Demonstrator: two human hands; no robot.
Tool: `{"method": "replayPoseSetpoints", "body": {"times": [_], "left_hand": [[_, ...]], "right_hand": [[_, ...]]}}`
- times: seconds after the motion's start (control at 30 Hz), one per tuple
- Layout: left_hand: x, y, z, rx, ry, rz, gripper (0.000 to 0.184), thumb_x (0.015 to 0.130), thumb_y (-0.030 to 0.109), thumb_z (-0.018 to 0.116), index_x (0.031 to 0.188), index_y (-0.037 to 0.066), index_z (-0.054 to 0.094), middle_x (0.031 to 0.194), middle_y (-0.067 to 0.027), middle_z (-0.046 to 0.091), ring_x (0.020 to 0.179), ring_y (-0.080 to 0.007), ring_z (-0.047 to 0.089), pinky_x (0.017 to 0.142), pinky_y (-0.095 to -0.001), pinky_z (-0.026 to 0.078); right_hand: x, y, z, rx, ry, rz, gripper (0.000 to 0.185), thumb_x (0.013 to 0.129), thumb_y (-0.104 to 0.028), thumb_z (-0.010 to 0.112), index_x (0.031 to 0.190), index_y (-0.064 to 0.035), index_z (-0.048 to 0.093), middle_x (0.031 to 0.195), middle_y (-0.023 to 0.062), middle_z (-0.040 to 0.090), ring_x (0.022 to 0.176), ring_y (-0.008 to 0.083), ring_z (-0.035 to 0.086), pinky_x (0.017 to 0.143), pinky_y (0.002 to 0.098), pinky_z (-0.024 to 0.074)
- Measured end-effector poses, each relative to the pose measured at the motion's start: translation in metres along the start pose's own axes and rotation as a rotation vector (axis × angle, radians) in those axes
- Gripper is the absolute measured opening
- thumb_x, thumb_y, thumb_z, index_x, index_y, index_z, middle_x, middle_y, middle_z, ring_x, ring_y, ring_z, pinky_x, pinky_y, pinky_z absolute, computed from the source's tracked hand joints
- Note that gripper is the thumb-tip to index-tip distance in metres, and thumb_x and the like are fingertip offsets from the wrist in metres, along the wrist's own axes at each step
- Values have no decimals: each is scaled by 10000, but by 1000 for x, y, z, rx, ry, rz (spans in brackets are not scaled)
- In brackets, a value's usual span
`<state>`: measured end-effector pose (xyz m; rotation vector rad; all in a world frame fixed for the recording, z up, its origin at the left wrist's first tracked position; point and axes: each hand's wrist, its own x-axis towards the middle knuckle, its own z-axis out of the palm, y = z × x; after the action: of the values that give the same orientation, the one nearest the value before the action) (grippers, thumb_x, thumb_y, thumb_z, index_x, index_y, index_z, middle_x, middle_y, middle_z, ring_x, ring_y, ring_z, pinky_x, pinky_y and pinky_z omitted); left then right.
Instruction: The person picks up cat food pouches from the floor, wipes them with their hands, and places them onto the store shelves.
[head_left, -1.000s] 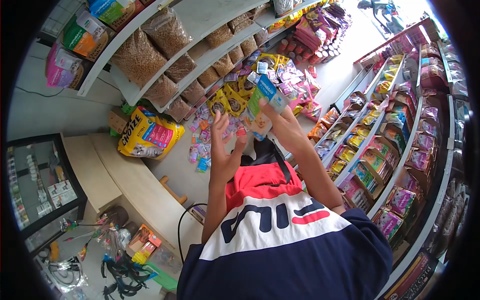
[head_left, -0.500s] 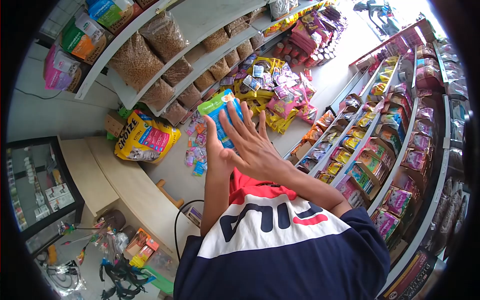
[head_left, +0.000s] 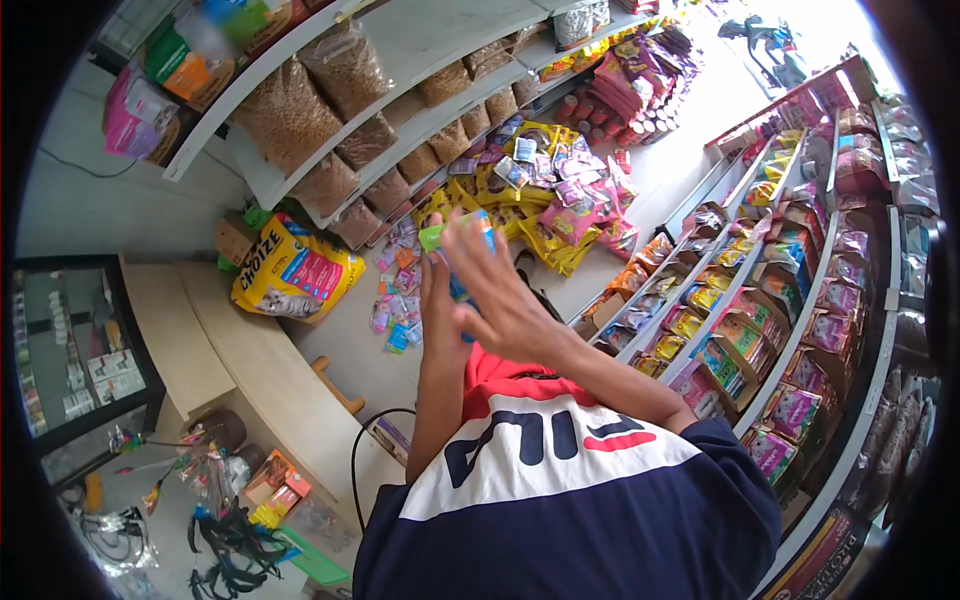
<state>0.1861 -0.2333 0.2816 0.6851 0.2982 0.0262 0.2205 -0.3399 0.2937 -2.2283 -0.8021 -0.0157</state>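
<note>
My left hand (head_left: 437, 302) holds a small blue and green pet food pouch (head_left: 432, 238) upright in front of my chest. Across the front of the pouch lies my right hand (head_left: 492, 292), its fingers stretched out and blurred by motion. It covers most of the printed side, so I cannot tell whether it touches the pouch. On the floor beyond, loose small pouches (head_left: 402, 334) are scattered. Farther off is a heap of yellow and pink bags (head_left: 565, 215) with small packets on top.
A large yellow kitten food bag (head_left: 298, 268) stands beside the wooden counter (head_left: 275, 370) on the left. Shelves with clear bags of kibble (head_left: 300, 115) run along the upper left. A display rack of boxed pouches (head_left: 740, 320) fills the right. Feathered toys (head_left: 235, 545) lie lower left.
My right hand has shifted slightly left and down across the pouch, covering more of it. The pouch looks more turned and blurred. My head view has moved a little.
</note>
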Motion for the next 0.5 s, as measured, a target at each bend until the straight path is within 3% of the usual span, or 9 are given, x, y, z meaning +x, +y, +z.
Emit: {"method": "replayPoseSetpoints", "body": {"times": [0.07,0.23,0.33,0.5], "left_hand": [[-3,12,-5,65,-5,59,573,1058,422,367,1499,64,291,1468,-116,418,1308,-246,478,1077,-402,410],[-8,24,-14,156,113,-69,552,1062,378,378,1512,70,294,1484,-113,400,1319,-239,464,1073,-401,412],[-9,28,-11,147,152,-166,553,1064,369,378,1522,74,289,1495,-110,391,1339,-234,442,1076,-391,407],[-14,19,7,289,26,94,586,1060,397,367,1540,81,255,1489,-123,406,1337,-230,440,1067,-373,405]], "right_hand": [[-10,-7,1,146,-239,-151,787,991,-565,348,1555,-53,151,1620,178,115,1506,347,55,1169,576,-30],[18,7,4,-110,-228,-160,743,1008,-529,344,1552,-56,167,1616,180,131,1504,340,71,1181,553,-2],[39,23,13,-47,-70,2,692,1023,-505,300,1562,-94,155,1610,206,133,1505,343,77,1172,574,12],[44,42,23,-58,64,233,695,1025,-510,328,1553,-82,185,1598,215,168,1500,346,105,1181,543,80]]}}
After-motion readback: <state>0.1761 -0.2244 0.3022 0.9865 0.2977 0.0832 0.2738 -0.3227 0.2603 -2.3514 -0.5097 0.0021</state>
